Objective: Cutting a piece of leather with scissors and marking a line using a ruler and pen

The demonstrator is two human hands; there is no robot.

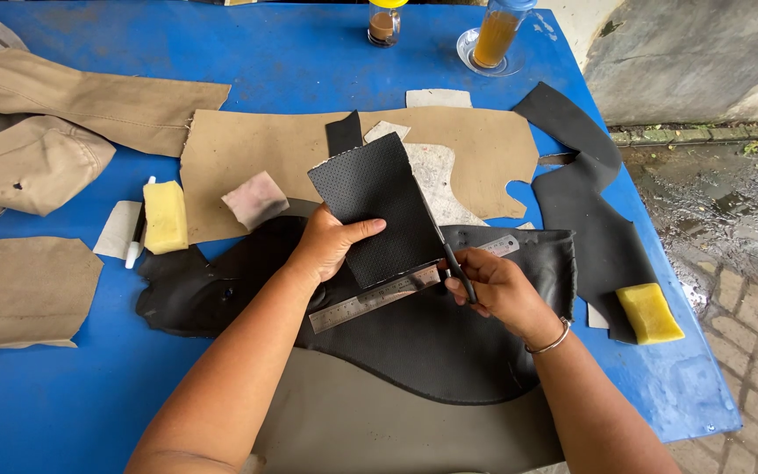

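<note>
Two bare hands work over a blue table (63,386) spread with cut material, largest first: a tan sheet (256,145) lies across the middle, with a wide black leather piece (432,342) in front of it and a grey-green panel (379,421) at the near edge. On the black leather rests a steel ruler (370,298), angled up to the right. The left hand (326,241) holds a perforated black piece (383,206) raised and tilted above the ruler — thumb across its face, fingers behind its lower left edge. The right hand (497,285) is closed round the handles of black scissors (454,259), whose blades run up along the piece's right edge; how far the blades stand open cannot be told. Smaller items lie apart: one yellow sponge (165,215) to the left, another yellow sponge (649,312) at the right — and two glass jars (493,35) at the far edge.
</note>
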